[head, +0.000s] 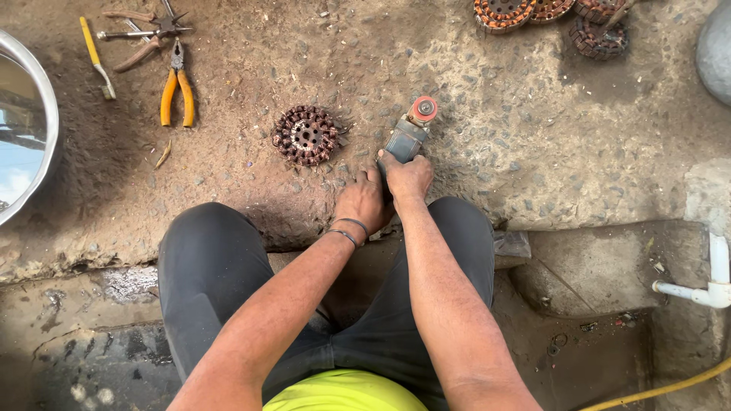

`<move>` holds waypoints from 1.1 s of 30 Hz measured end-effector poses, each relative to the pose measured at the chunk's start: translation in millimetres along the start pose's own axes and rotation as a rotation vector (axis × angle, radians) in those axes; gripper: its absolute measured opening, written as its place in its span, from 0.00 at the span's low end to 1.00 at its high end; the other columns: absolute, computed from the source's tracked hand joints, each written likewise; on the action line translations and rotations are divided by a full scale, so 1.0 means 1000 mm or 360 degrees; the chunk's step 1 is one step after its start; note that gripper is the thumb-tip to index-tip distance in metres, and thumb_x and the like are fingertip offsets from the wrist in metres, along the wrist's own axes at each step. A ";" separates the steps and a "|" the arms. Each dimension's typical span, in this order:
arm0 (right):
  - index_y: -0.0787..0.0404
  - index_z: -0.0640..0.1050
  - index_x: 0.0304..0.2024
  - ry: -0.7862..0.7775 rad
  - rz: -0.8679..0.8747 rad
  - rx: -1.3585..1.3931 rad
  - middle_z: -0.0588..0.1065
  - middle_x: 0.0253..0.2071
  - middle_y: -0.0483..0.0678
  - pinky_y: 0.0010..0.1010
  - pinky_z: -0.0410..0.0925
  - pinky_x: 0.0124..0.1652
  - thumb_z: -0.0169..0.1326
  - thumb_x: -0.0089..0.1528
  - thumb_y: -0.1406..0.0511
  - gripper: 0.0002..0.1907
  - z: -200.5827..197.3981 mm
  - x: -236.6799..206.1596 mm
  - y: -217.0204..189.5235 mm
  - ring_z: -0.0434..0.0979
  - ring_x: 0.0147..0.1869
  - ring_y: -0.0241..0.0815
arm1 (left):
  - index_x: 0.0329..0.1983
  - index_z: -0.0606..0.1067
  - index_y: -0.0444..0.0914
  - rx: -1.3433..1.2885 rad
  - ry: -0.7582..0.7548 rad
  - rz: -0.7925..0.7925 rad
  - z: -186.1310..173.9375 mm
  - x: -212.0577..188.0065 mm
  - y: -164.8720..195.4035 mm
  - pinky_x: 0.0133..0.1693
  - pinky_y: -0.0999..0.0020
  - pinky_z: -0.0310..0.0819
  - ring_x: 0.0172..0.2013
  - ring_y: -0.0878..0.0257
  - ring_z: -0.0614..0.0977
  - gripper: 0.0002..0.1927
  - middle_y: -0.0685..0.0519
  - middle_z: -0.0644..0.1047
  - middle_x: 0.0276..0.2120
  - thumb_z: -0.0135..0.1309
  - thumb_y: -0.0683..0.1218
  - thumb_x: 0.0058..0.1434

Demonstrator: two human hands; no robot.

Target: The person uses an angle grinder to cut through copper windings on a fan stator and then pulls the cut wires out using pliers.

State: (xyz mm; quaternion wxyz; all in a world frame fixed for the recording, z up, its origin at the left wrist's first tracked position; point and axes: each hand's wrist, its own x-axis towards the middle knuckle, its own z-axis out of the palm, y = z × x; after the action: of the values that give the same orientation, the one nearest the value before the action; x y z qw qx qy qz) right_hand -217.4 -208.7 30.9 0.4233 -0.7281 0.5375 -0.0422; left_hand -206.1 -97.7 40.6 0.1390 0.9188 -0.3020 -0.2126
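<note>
Both hands (384, 190) grip the angle grinder (409, 133), stator (306, 135) just left

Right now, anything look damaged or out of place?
The angle grinder in the right hand shows a bare spindle, no disc or guard visible. The wound motor core beside it looks rusty. The left hand rests on the ground.

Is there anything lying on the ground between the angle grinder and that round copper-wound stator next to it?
Nothing sizeable shows. Both the left hand and the right hand are on the angle grinder, and the stator lies to its left. Between them is only bare, gritty ground with small pebbles and debris.
</note>
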 end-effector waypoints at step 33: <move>0.65 0.71 0.52 0.0247 0.0093 0.0745 0.73 0.51 0.54 0.40 0.70 0.54 0.63 0.62 0.58 0.24 -0.014 0.011 -0.002 0.76 0.55 0.46 | 0.56 0.73 0.34 0.0212 -0.0100 -0.0547 -0.066 -0.038 -0.107 0.59 0.50 0.72 0.60 0.47 0.72 0.22 0.41 0.70 0.58 0.59 0.51 0.64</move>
State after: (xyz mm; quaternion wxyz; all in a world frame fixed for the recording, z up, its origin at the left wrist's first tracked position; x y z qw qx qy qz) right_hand -218.1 -225.3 36.7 0.5389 -0.5890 0.5647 -0.2092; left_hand -148.9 17.2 68.9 0.0301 0.9569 -0.1583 -0.2415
